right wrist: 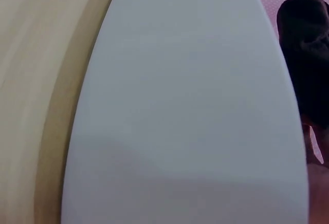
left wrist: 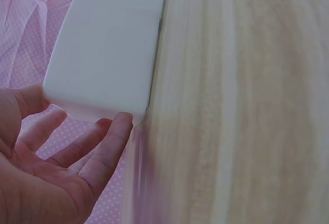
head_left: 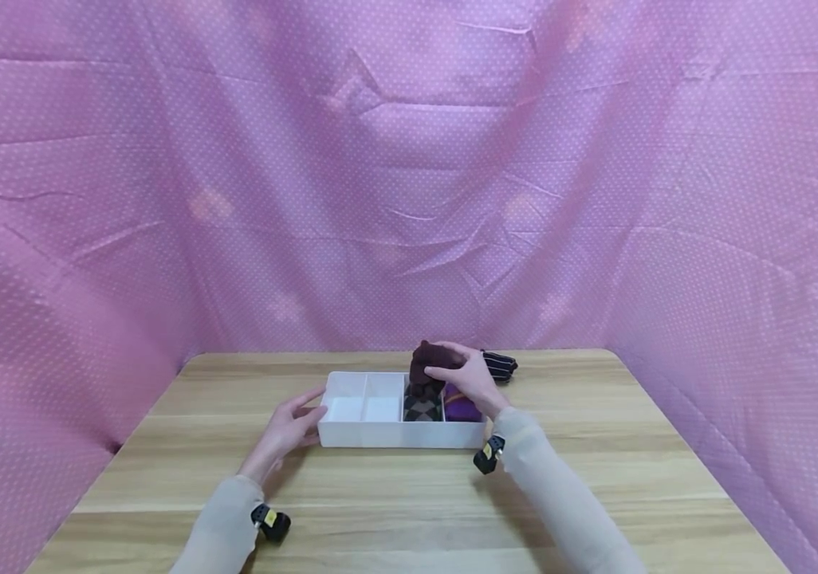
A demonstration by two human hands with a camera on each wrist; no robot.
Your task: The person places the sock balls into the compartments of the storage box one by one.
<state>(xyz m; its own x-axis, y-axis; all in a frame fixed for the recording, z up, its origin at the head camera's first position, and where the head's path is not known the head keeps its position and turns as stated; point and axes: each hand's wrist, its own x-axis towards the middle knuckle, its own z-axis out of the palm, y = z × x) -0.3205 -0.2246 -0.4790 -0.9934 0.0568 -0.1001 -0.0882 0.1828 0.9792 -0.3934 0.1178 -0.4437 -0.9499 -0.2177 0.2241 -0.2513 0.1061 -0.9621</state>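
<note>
From the head camera we see the right hand [head_left: 468,381] gripping a dark maroon rolled sock [head_left: 426,365] above the white divided organizer box [head_left: 380,434], over an argyle sock [head_left: 422,407] beside a purple sock [head_left: 462,410]. The left hand [head_left: 292,427] rests flat-fingered against the box's left end. A striped sock [head_left: 498,364] lies behind on the wooden table [head_left: 595,470].

The left wrist view shows relaxed fingers [left wrist: 105,149] touching the box corner [left wrist: 110,49].

In the right wrist view, the box wall [right wrist: 185,111] fills the frame, with the maroon sock [right wrist: 307,54] at the right edge.

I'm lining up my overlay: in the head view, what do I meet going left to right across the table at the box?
Left hand at the box's left end → white divided box → argyle socks → purple socks → dark striped socks behind the box.
</note>
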